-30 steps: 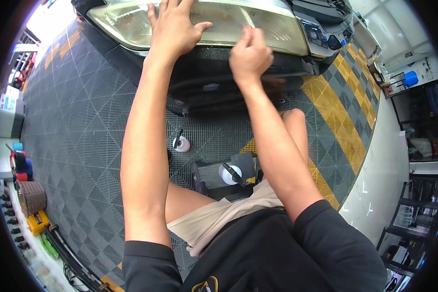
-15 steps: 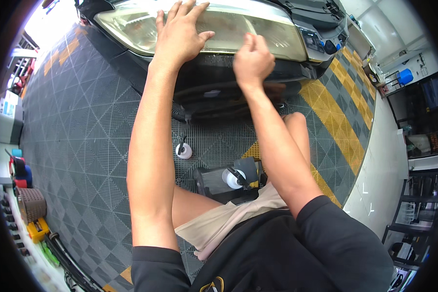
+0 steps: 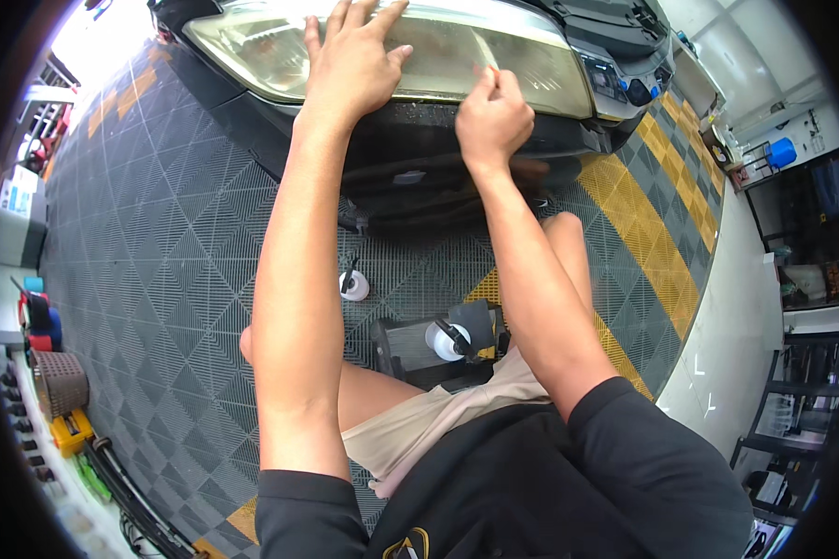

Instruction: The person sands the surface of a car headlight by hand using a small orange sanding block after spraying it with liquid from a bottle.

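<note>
A yellowed, hazy car headlight [image 3: 536, 70] spans the top of the view, set in the front of a dark car [image 3: 401, 140]. My left hand [image 3: 352, 74] lies on the lens with its fingers spread. To its right, my right hand [image 3: 496, 119] is closed in a pinch at the lens's lower edge, thumb and fingers pressed together. Whatever sits between those fingertips, if anything, is hidden. A pale streak shows on the lens just above them. Droplets dot the bumper's edge between my hands.
Below my arms, a white spray bottle [image 3: 353, 286] stands on the grey tiled floor [image 3: 168, 242]. Another spray bottle [image 3: 447, 342] is on a dark box [image 3: 396, 347] between my legs. A brown basket [image 3: 61, 382] is at the left, and shelving [image 3: 792, 401] lines the right.
My right hand, blurred before, shows sharply now in nearly the same place, still pinched. My left hand stays spread on the headlight. The view has shifted slightly.
</note>
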The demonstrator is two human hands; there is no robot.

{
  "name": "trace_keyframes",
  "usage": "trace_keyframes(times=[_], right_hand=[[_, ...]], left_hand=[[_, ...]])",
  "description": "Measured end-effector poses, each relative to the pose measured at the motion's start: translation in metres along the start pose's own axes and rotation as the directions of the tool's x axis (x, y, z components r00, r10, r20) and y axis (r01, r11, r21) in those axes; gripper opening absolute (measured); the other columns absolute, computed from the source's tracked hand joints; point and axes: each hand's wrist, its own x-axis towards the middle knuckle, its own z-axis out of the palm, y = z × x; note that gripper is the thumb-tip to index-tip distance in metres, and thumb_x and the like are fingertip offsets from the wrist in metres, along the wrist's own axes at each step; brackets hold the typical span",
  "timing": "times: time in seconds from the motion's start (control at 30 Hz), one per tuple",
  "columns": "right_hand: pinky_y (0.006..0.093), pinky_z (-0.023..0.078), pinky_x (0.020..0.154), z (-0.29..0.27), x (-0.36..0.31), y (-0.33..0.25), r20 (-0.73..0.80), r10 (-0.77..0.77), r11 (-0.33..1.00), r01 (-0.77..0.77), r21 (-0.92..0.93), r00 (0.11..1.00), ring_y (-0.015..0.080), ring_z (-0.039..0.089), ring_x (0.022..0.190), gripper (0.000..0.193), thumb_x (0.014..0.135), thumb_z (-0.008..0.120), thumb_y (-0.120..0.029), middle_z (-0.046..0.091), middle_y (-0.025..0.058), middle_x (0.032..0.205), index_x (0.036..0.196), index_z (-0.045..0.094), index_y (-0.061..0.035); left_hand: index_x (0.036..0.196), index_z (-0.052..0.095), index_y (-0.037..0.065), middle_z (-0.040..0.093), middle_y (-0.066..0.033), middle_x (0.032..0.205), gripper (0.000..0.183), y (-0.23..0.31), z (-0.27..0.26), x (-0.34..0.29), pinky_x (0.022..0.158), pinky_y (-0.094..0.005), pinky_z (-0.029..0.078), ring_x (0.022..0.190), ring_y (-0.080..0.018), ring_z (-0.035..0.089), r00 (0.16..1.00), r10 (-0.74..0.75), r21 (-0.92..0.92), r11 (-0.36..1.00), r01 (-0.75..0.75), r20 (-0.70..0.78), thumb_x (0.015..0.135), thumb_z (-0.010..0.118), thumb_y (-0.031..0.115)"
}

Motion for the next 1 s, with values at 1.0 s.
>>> trace_keyframes(times=[1.0], right_hand=[[0.0601,0.053,0.061,0.008,-0.010,-0.014,0.074,-0.027,1.000,0.028,-0.011,0.997,0.0482,0.070,0.066,0.025,0.103,0.061,-0.029,0.070,0.0194,0.068,0.087,0.067,-0.0106]], left_hand=[[0.151,0.060,0.018,0.053,-0.0219,0.153,0.060,-0.003,-0.018,-0.003,0.123,-0.0544,0.032,0.144,-0.0427,0.046,0.999,0.016,-0.144,0.990,-0.008,0.051,0.092,0.072,0.014]])
